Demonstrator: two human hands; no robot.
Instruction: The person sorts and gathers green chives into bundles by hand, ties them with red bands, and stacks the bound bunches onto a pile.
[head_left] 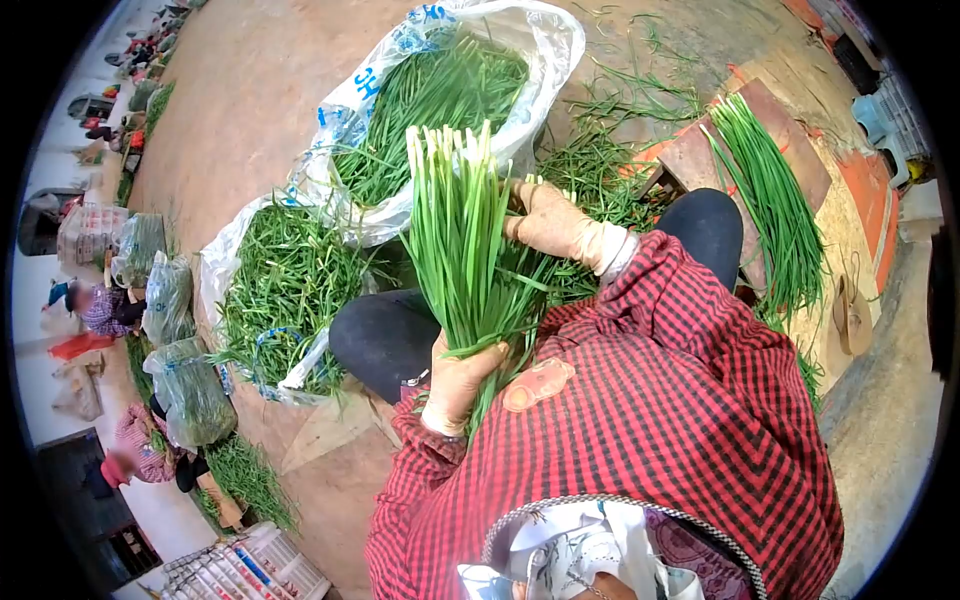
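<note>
A thick bunch of garlic chives (455, 240) stands upright in front of me, pale cut ends at the top and green leaves below. My left hand (465, 375), in a light glove, is wrapped round its lower, leafy part. My right hand (560, 220), gloved as well, grips the bunch's right side higher up, near the pale ends; some of its fingers are hidden by the stems. Loose leaves hang between the two hands. Another neat bunch of chives (770, 195) lies on a low wooden stool (690, 155) at my right.
A large plastic bag (550, 60) of chives stands ahead, and a second open bag (215, 260) of short green leaves sits at the left. Loose trimmings (600, 165) cover the floor beyond my knees. A sandal (853, 315) lies far right. Other people (145, 445) sit along the left wall.
</note>
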